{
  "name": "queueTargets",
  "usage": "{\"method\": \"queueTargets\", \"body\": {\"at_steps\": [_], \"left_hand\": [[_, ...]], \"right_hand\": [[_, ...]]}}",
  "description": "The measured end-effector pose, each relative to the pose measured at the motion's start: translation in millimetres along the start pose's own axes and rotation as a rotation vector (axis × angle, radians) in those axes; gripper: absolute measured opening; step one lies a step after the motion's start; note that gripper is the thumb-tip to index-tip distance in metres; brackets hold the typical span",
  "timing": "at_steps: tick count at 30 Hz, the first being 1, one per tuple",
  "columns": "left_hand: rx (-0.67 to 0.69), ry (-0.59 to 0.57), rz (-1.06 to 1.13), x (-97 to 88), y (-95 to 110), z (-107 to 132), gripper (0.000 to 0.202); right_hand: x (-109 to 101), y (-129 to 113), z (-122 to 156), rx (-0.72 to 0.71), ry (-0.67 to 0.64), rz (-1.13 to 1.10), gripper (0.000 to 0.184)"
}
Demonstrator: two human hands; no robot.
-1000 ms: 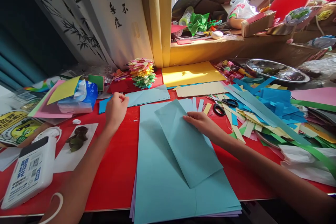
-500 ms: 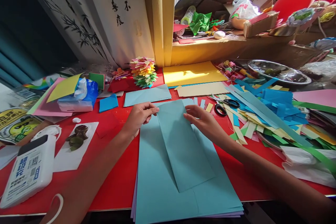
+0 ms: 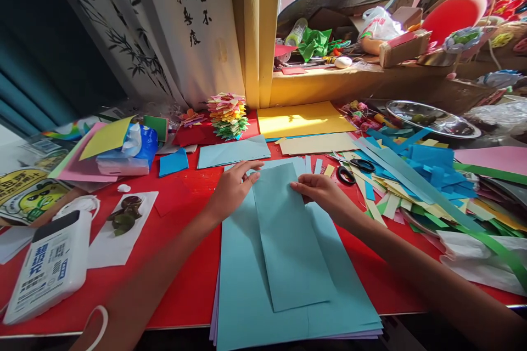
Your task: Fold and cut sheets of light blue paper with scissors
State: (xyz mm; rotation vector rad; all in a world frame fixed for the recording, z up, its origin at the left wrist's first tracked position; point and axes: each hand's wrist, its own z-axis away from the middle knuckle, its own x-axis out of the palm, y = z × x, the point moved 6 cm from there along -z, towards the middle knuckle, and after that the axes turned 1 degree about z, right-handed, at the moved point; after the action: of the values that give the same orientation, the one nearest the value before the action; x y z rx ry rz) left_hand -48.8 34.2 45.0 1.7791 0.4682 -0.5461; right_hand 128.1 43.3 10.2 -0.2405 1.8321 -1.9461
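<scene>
Right hand point(image 3: 323, 193): grip closed on the sheet point(image 3: 294, 247) at one o'clock. Left hand point(image 3: 230, 193): at its eleven o'clock; I cannot tell whether its grip holds. Stack point(image 3: 241, 296): beneath.

sheet point(image 3: 288, 247) over stack point(image 3: 242, 285)

the stack lies in the middle of the table point(image 3: 193, 285), its near end past the table's front edge. the left hand point(image 3: 234, 189) is at the sheet's far left corner, the right hand point(image 3: 317, 189) at its far right edge. strips point(image 3: 428, 175) lie to the right, with scissors point(image 3: 352, 162) between them and the stack; a dish point(image 3: 444, 120) sits behind the strips. well to the left are a box point(image 3: 49, 274) near the front and a tissue pack point(image 3: 146, 145) farther back. behind the stack, a paper tower point(image 3: 228, 115) stands left of a card point(image 3: 304, 118). a sill point(image 3: 329, 82) runs behind the card.
</scene>
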Motion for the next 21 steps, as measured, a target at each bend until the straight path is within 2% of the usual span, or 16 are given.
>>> {"method": "queueTargets", "body": {"at_steps": [4,8,10,16,21], "left_hand": [[0.077,-0.078,-0.019,8.5,9,2,0.027],[0.050,-0.181,0.217,14.5,5,2,0.017],[0.022,-0.205,0.340,12.0,0,1,0.010],[-0.122,-0.188,0.580,-8.4,-17,-4,0.016],[-0.296,-0.240,0.768,-2.0,-26,-5,0.012]], "right_hand": [[-2,2,1,-0.015,0.039,0.092,0.040],[-4,3,4,0.053,0.083,0.128,0.040],[-6,0,5,0.082,0.089,0.092,0.041],[-23,-9,3,0.013,0.134,0.041,0.040],[-28,-9,3,-0.022,0.174,0.025,0.040]]}}
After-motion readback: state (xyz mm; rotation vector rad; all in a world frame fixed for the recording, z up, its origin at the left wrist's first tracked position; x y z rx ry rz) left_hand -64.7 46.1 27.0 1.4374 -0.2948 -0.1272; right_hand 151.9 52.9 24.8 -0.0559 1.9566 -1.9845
